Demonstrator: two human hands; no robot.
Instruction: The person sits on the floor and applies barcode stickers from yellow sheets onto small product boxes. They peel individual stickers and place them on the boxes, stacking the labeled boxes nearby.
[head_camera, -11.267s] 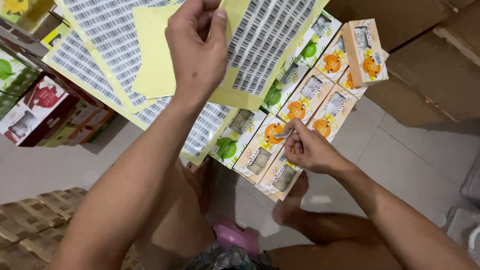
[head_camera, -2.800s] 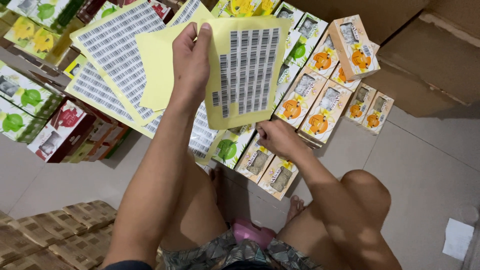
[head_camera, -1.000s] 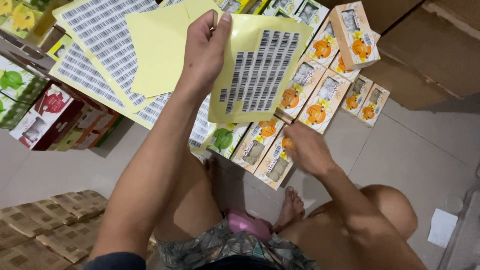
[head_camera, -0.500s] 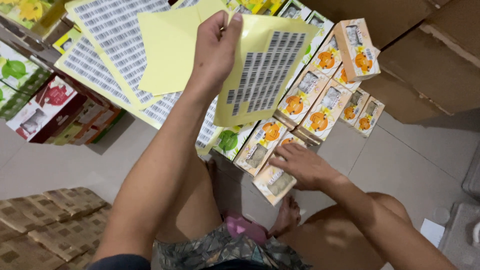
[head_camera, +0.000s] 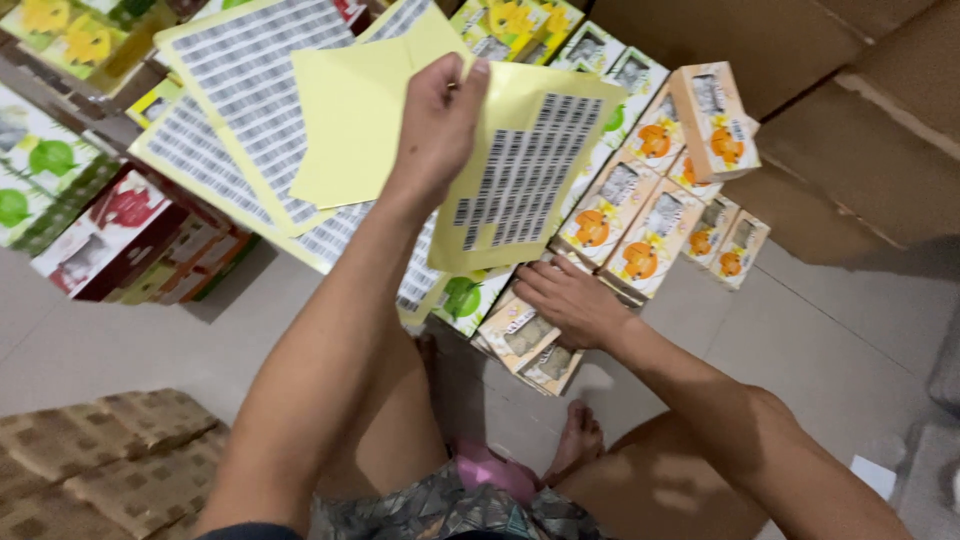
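While I watch from the head view, these are the relations I log:

left hand: my left hand (head_camera: 435, 130) sits upper centre of the frame, fingers (head_camera: 470, 95) pinched closed on the top edge of the yellow sticker sheet (head_camera: 520, 175), thumb side hidden behind the paper.

sticker sheet: hangs from that pinch, long axis slanting from upper right down to lower left, rows of small barcode labels facing me; lower edge ends just above the right hand.

blank backing sheet: a plain yellow backing sheet (head_camera: 350, 125) sits to the left of the same hand; whether the pinch holds it too, cannot tell.

right hand: right hand (head_camera: 570, 300) is at centre frame, palm down, fingers spread and flat on the small beige box (head_camera: 520, 335) on the floor; pressing, not gripping.

key relation: labels lie directly up-frame from the right hand, near but apart; the right hand is the nearer free hand to both box and sheet.

box row: orange-fruit boxes (head_camera: 640, 200) run diagonally toward the upper right, touching edge to edge, just beyond the fingers.

other sheets: larger barcode sheets (head_camera: 230, 80) lie upper left over stacked cartons.

floor: pale tile floor (head_camera: 820, 340) at right.
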